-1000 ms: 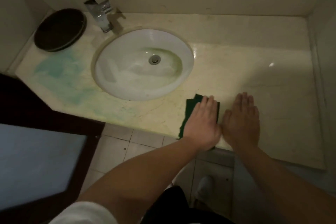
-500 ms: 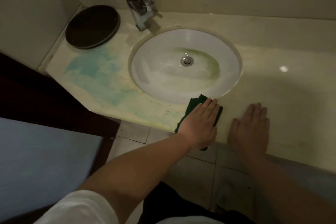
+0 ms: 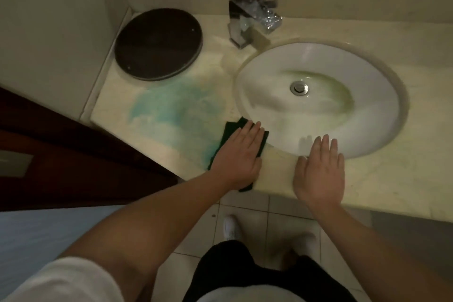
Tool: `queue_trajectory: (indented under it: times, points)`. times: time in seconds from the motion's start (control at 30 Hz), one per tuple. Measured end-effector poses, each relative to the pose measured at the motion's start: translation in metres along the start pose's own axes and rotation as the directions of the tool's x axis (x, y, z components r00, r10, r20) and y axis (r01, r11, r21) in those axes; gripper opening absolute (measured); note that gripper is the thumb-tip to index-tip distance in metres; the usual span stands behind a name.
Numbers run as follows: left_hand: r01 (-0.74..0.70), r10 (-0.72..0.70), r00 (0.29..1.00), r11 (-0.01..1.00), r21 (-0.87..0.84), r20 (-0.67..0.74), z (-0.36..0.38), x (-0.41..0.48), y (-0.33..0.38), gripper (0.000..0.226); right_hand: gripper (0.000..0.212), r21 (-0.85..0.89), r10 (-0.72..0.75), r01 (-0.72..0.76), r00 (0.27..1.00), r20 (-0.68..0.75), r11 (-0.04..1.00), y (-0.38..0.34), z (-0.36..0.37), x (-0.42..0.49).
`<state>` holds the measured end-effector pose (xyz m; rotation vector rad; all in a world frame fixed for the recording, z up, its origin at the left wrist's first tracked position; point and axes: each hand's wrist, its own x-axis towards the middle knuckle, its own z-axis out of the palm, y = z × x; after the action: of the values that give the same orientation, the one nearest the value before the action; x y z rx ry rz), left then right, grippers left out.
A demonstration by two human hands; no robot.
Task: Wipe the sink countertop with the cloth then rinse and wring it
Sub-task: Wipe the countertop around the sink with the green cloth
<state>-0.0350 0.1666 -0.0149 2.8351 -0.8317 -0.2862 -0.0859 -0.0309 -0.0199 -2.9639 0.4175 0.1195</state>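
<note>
One pale stone desk [image 3: 382, 179] fills the corner; its right end is cut off by the frame. One oval white sink [image 3: 326, 64] is set in it, and inside the sink a greenish film lies around the one metal drain [image 3: 299, 87]. Left of the sink stands one dark round disc [image 3: 158, 43]; I cannot tell what it is. Between the disc and the sink's near-left rim spreads one blue-green stain [image 3: 176, 110]. Two hands are seen. The left hand [image 3: 239, 157] lies flat at the sink's near-left rim, fingers straight, pressing on the one dark green cloth [image 3: 232, 129], which is mostly hidden under it. The right hand [image 3: 320, 174] lies flat at the sink's near rim, fingers relaxed and holding nothing, tips over the rim. One tap [image 3: 252, 23] behind the sink is blurred.
</note>
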Motion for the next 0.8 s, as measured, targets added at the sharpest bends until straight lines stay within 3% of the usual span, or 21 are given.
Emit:
queue_trajectory:
  times: [0.1,0.2,0.27,0.33,0.4,0.53,0.7,0.8]
  points:
    - [-0.009,0.009,1.000,1.000,-0.018,0.005,-0.002,0.000,-0.008,0.069,0.074,0.043,0.032,-0.032,0.999,0.003,0.999,-0.002,0.001,0.000]
    - [0.034,-0.056,0.997,0.948,-0.317,-0.061,-0.016,-0.005,-0.007,0.067,0.073,0.124,0.087,-0.089,0.996,0.023,0.988,-0.021,-0.009,-0.002]
    - [0.108,-0.201,0.966,0.882,-0.458,-0.160,-0.028,-0.016,-0.020,0.065,0.071,0.135,-0.009,0.012,1.000,-0.021,0.991,-0.054,-0.017,-0.010]
    - [0.237,-0.349,0.912,0.877,-0.418,-0.215,-0.033,-0.029,-0.049,0.066,0.073,0.161,-0.135,0.142,0.989,-0.056,0.977,-0.100,-0.020,-0.022]
    - [0.418,-0.497,0.841,0.848,-0.324,-0.214,-0.033,-0.040,-0.092,0.068,0.075,0.191,-0.207,0.202,0.978,0.008,0.961,-0.140,-0.008,-0.035]
    - [0.674,-0.700,0.694,0.714,-0.193,-0.168,-0.036,-0.045,-0.159,0.071,0.077,0.035,-0.168,0.165,0.982,0.086,0.986,-0.168,0.017,-0.036]
    - [0.697,-0.705,0.695,0.709,-0.109,-0.143,-0.029,-0.040,-0.167,0.075,0.076,0.038,-0.115,0.113,0.991,0.071,0.993,-0.189,0.012,0.016]
    - [0.700,-0.707,0.691,0.706,-0.107,-0.150,-0.026,-0.040,-0.170,0.078,0.074,0.061,-0.170,0.165,0.981,0.090,0.984,-0.216,0.007,0.068]
